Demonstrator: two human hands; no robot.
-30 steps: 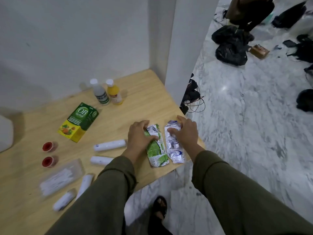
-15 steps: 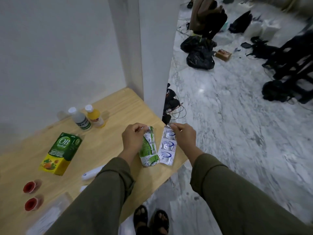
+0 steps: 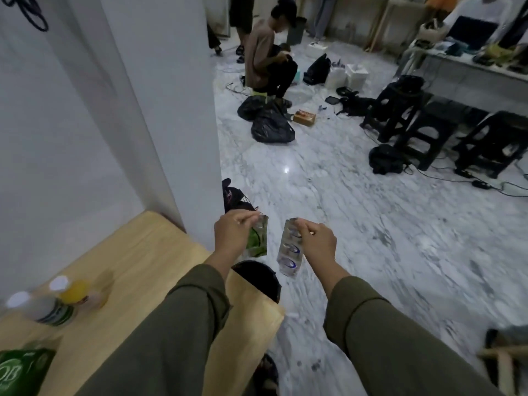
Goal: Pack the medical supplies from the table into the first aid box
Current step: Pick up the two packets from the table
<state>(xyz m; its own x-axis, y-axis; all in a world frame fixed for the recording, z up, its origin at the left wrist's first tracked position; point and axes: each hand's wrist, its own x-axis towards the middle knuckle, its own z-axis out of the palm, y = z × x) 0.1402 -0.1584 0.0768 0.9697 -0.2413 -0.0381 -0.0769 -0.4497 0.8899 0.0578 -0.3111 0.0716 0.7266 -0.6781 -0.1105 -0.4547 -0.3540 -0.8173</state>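
The left hand [image 3: 233, 235] pinches the top edge of a green strip [image 3: 257, 241] between thumb and fingers [image 3: 248, 220]; the fingers are curled and clamped on the strip. The strip hangs down from the fingers in the air, beyond the right edge of the counter [image 3: 137, 261], over the floor [image 3: 357, 238]. The right hand [image 3: 317, 242] pinches the top of a blue strip [image 3: 290, 250] in the same way, its fingers closed on it. This strip also hangs straight down, just beside the green strip but not touching it. Both hands are near each other, at the same height, with green sleeves [image 3: 177, 332] behind them.

Below the left fingers and a little toward the person there is something dark and round [image 3: 257, 277] at the counter edge; what it is cannot be told. Left of the left hand and nearer to the person, two bottles stand on the counter: a white bottle [image 3: 40, 308] with a white cap and a yellow bottle [image 3: 75, 292] just beside it. They are blurred. A green box [image 3: 20, 371] lies at the lower left corner of the view, near the bottles.

Far ahead of the fingers, a person [image 3: 265, 50] crouches on the floor behind black bags [image 3: 271, 124]. To the right of the hands, well apart, dark stools [image 3: 423, 132] stand on the floor with cables around them.
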